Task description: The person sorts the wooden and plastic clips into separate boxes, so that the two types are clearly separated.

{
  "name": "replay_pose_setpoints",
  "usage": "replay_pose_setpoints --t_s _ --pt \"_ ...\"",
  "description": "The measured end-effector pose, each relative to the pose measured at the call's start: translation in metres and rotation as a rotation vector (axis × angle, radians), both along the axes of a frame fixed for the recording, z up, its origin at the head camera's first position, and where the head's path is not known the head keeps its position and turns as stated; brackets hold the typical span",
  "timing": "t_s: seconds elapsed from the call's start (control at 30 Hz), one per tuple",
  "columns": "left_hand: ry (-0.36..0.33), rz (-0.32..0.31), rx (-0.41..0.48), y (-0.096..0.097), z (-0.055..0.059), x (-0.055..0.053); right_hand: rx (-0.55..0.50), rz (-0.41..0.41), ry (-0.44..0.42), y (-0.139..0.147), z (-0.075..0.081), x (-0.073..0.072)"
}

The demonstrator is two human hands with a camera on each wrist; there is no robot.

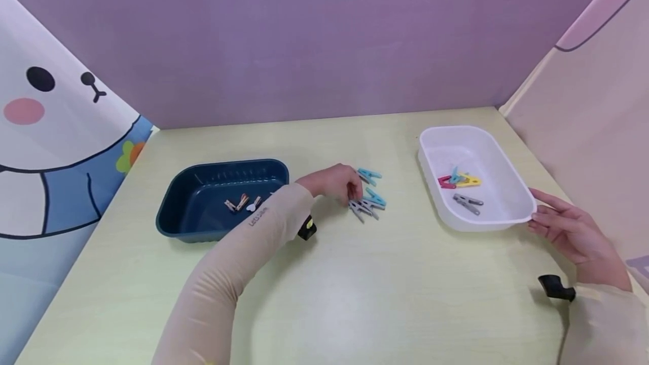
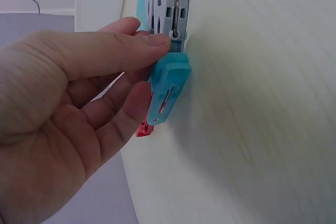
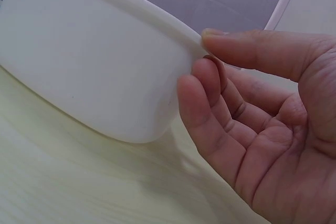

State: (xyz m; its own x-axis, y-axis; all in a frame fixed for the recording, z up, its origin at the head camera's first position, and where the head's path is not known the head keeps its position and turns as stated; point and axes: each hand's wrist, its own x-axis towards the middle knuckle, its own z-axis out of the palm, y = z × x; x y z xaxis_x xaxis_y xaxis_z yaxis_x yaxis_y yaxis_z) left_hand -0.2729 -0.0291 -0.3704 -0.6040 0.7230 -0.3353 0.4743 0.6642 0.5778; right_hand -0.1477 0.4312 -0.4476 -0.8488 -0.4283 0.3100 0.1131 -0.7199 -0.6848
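Note:
My left hand (image 1: 338, 182) is over a small pile of clothespins on the table. In the left wrist view, its thumb and fingers pinch at a blue clothespin (image 2: 169, 85). Grey clothespins (image 2: 176, 9) lie against the thumb tip, and a red clothespin (image 2: 144, 128) shows behind the fingers. Light-blue clothespins (image 1: 375, 196) lie just right of the hand. My right hand (image 1: 578, 232) holds the near right corner of a white plastic basin (image 1: 476, 225), thumb on the rim (image 3: 173, 27) and fingers curled beneath it. Inside are red, blue, yellow clothespins (image 1: 469, 181) and grey clothespins (image 1: 468, 203).
A dark blue basin (image 1: 203, 236) stands on the left of the table (image 1: 365, 297), partly behind my left forearm. It holds small wooden clips (image 1: 237, 203) and a white-topped clip (image 1: 253, 205). A purple backdrop (image 1: 324, 44) and printed cloths (image 1: 45, 185) enclose the table.

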Motion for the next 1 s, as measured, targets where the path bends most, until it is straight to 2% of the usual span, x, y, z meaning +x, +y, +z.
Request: replay_pose_setpoints --t_s 0.13,0.33,0.63,0.83,1.0 --pt "0.006 -0.032 -0.028 0.0006 -0.0009 0.0041 0.001 -0.002 -0.011 0.0002 0.0004 -0.0002" --pt "-0.048 -0.107 -0.028 0.0017 -0.0032 0.0095 0.001 -0.004 -0.022 0.0008 0.0007 -0.0002" --pt "-0.062 -0.138 0.0 0.001 -0.0084 0.0089 -0.008 0.007 -0.013 0.0008 -0.0003 0.0007" --pt "-0.078 -0.167 0.061 -0.0028 -0.0088 0.0056 -0.003 0.006 -0.012 0.0006 0.001 0.0011" --pt "-0.095 -0.136 0.132 -0.0062 -0.0061 0.0021 -0.004 0.006 -0.011 0.0004 0.0005 0.0003"
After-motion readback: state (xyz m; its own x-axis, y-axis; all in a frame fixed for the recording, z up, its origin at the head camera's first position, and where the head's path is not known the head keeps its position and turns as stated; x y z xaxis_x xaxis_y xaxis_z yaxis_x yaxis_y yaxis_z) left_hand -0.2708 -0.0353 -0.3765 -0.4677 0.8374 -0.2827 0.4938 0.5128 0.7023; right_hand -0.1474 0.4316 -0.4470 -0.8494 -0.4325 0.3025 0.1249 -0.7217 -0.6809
